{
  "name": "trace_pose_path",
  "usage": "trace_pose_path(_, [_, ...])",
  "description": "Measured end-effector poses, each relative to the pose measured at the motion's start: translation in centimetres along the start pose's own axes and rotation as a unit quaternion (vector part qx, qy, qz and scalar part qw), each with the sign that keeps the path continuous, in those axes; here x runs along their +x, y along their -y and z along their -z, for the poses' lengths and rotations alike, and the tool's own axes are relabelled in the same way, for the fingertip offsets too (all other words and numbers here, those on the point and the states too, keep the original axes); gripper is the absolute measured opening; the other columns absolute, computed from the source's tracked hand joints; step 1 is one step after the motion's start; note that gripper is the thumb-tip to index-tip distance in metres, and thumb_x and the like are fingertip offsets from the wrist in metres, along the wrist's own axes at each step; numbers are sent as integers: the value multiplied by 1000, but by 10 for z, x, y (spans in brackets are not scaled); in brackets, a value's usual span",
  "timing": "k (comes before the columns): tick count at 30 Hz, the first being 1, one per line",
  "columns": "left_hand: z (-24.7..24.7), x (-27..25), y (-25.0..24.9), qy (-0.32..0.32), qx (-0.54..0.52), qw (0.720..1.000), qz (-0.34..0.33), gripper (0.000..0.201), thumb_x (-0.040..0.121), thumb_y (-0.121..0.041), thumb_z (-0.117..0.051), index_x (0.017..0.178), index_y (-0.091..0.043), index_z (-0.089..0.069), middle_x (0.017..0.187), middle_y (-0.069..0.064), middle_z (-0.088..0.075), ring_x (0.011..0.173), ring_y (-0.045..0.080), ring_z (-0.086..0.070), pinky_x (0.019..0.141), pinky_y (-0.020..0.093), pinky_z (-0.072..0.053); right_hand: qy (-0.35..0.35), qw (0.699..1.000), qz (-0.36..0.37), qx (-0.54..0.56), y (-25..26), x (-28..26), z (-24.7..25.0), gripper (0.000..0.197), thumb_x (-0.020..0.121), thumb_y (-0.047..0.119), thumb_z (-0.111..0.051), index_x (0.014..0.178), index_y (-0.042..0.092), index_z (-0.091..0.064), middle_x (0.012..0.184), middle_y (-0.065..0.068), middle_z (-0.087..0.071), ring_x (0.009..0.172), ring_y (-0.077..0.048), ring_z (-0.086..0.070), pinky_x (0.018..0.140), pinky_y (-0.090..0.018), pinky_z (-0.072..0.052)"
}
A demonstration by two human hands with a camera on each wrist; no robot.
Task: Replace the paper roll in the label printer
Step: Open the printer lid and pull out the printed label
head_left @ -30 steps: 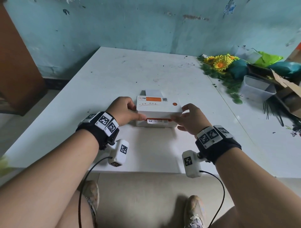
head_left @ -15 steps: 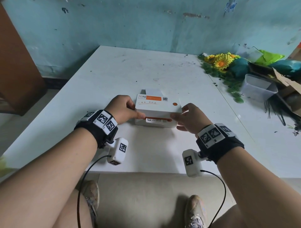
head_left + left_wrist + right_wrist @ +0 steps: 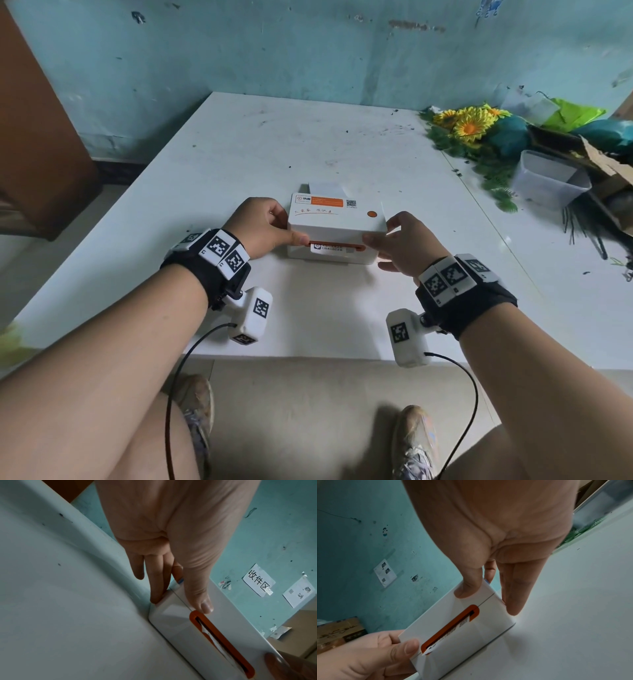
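Observation:
A white label printer (image 3: pixel 337 224) with an orange paper slot (image 3: pixel 337 245) stands on the white table (image 3: pixel 308 308) near its front edge, lid down. A strip of label paper (image 3: pixel 329 249) sticks out of the slot. More white paper (image 3: pixel 325 188) shows behind the printer. My left hand (image 3: pixel 282 228) grips the printer's left side, thumb on the front seam (image 3: pixel 205 606), fingers along the side (image 3: pixel 156 596). My right hand (image 3: pixel 390 233) grips the right side, thumb on the front top corner (image 3: pixel 465 592), fingers down the side (image 3: pixel 513 601).
Artificial sunflowers and greenery (image 3: pixel 469 125) lie at the table's back right, with a clear plastic tub (image 3: pixel 548 181) and a cardboard box (image 3: pixel 606 164) beside them. A brown cabinet (image 3: pixel 34 137) stands at the left. The teal wall (image 3: pixel 308 51) runs behind the table.

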State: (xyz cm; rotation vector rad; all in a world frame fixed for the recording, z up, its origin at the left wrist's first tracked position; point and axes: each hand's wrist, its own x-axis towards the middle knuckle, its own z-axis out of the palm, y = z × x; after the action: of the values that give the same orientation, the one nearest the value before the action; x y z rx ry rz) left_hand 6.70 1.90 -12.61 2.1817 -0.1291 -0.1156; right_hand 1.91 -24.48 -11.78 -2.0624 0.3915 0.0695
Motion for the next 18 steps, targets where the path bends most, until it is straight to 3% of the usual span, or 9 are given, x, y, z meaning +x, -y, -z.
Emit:
trace_pose_path(9, [0,-1,-1,-25,-2,1000,-15,46,61,-24,-101,89,-4,-71,85,3,-82,88,22,-79,89,42,-62,-9,1000,-3,5,2,-3,-1,44,88,32,-84,113,10,-55,116,-13,-70,102,-32,-74,86,-51,-66])
trace_pose_path(15, [1,0,-3,-33,11,999,-21,40,59,-25,-101,82,-8,-74,81,4,-81,88,29,-78,86,43,-62,-16,1000,12,9,4,-4,1,37,85,25,-87,93,14,-53,105,-15,-75,98,-34,-77,85,-53,-66])
trace_pose_path(18, [2,-1,-2,-27,6,999,-21,42,57,-28,-102,82,-9,-74,85,4,-82,89,27,-78,88,47,-62,-1,1000,5,9,4,-7,3,36,87,28,-85,105,12,-57,107,-15,-77,100,-32,-77,87,-52,-66])
